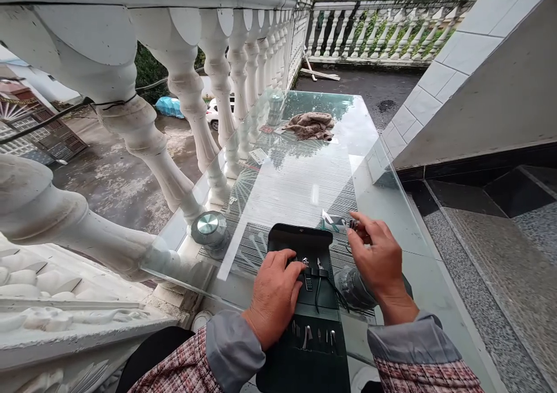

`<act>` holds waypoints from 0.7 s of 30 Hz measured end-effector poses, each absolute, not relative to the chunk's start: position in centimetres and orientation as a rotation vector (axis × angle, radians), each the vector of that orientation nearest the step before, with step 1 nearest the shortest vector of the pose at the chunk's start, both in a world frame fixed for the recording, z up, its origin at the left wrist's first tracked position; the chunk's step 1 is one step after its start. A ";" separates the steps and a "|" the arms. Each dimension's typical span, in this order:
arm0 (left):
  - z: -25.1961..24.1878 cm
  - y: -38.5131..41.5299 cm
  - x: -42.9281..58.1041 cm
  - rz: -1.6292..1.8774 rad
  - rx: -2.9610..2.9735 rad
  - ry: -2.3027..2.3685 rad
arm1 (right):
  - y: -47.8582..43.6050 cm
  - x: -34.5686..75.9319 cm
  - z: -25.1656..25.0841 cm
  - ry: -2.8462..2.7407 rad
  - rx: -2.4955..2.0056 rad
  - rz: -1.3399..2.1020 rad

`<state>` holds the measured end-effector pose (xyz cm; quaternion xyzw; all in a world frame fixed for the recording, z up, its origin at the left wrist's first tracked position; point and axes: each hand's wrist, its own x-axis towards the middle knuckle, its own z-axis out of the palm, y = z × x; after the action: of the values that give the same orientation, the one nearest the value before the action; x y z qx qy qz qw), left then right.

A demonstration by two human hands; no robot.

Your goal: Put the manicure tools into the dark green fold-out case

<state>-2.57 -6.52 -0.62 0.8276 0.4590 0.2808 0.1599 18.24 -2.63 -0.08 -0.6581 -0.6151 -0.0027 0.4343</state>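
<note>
A black manicure case [300,239] lies unfolded on the glass table [300,195]. My left hand [276,291] rests over its left side with fingers bent, pressing on it near the nail clipper [308,281]. Cuticle nippers [319,265] sit under a strap beside the clipper. Slim tools, among them tweezers [307,336], fill the lower row. To the right of the case, above the table, my right hand [378,259] pinches a small metal tool [353,224]; its kind is mostly hidden by the fingers. Just beyond lies a small green and white item [334,222].
A crumpled brown cloth [310,126] lies toward the table's far end. Round glass supports [211,227] stand under the tabletop. White balusters [185,85] run along the left, and a tiled wall edge [439,85] and stone steps [487,288] are on the right.
</note>
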 end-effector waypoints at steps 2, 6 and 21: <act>-0.6 -6.5 -2.5 0.796 2.367 1.317 | -3.8 17.2 0.7 -1.585 -1.489 0.090; -0.6 -6.5 -2.4 0.782 2.375 1.327 | -5.4 15.2 0.8 -1.735 -1.330 0.341; -0.9 -6.5 -2.3 0.806 2.383 1.323 | -4.3 14.8 -1.6 -1.856 -1.640 0.327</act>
<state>-2.28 -6.54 -0.88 0.8290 0.4603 0.2803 0.1492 14.84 -4.26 -1.58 -0.6229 -0.7048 0.1241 0.3160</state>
